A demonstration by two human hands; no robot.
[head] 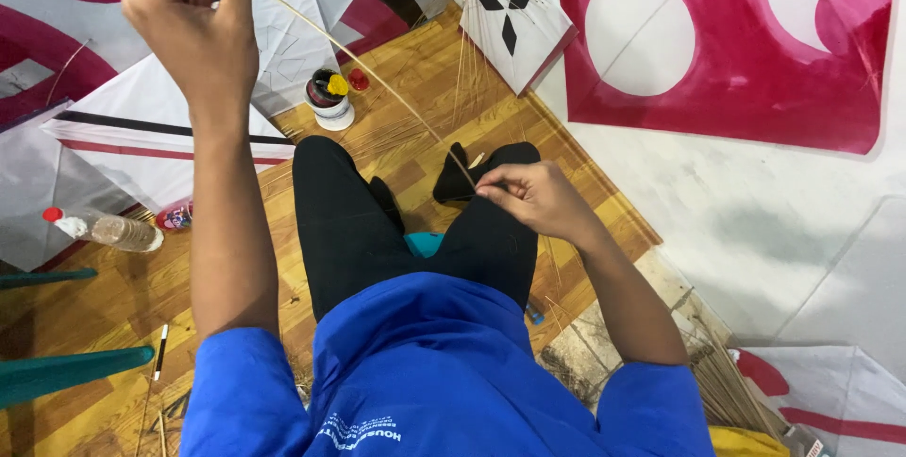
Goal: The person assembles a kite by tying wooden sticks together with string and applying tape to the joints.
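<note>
I sit cross-legged on a wooden floor in black trousers and a blue shirt. My left hand is raised high at the upper left and pinches the top end of a thin bamboo stick. The stick slants down to my right hand, which pinches its lower end just above my right knee. The stick bows slightly between the two hands.
White and red paper kites lie all around the floor, with a large red-and-white sheet at the upper right. A small paint pot, a plastic bottle, loose bamboo sticks and a bundle of sticks lie nearby.
</note>
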